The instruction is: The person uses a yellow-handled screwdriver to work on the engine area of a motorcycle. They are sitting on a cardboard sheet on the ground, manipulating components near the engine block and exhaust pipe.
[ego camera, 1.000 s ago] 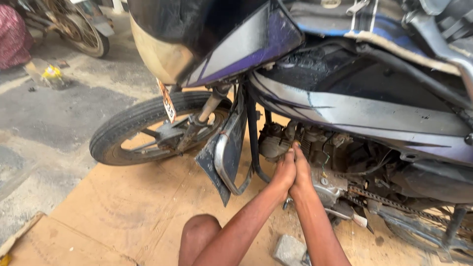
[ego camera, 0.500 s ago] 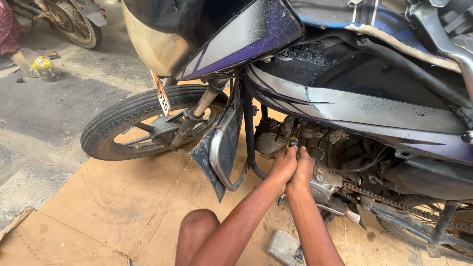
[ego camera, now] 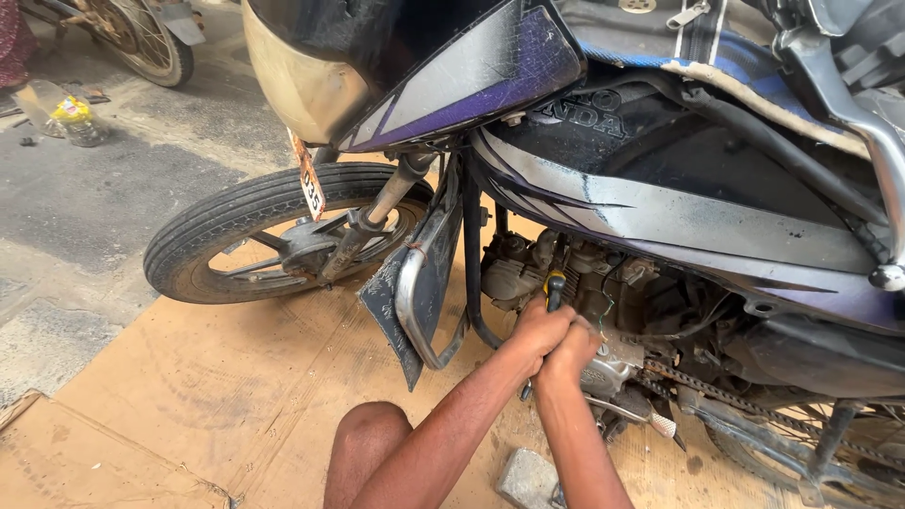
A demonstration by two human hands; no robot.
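Observation:
A purple, grey and black motorcycle (ego camera: 660, 207) stands in front of me with its engine (ego camera: 528, 264) exposed. My left hand (ego camera: 534, 332) and my right hand (ego camera: 571, 356) are pressed together low at the engine's side. Both are closed around a tool whose black and yellow handle (ego camera: 554, 283) sticks up above my fingers. The tool's working end is hidden behind my hands. A curved metal crash guard (ego camera: 415, 302) hangs just left of my hands. My bare knee (ego camera: 368, 438) is below them.
The front wheel (ego camera: 264, 236) rests on flattened brown cardboard (ego camera: 207, 396) at the left. A grey stone block (ego camera: 528, 476) lies under my right forearm. The drive chain (ego camera: 754, 401) runs along the lower right. Another bike's wheel (ego camera: 151, 42) and a yellow bottle (ego camera: 71, 113) are at far left.
My hands have stayed at the engine and slid slightly lower. The tool's black and yellow handle now shows above them. The view has shifted a little to the left.

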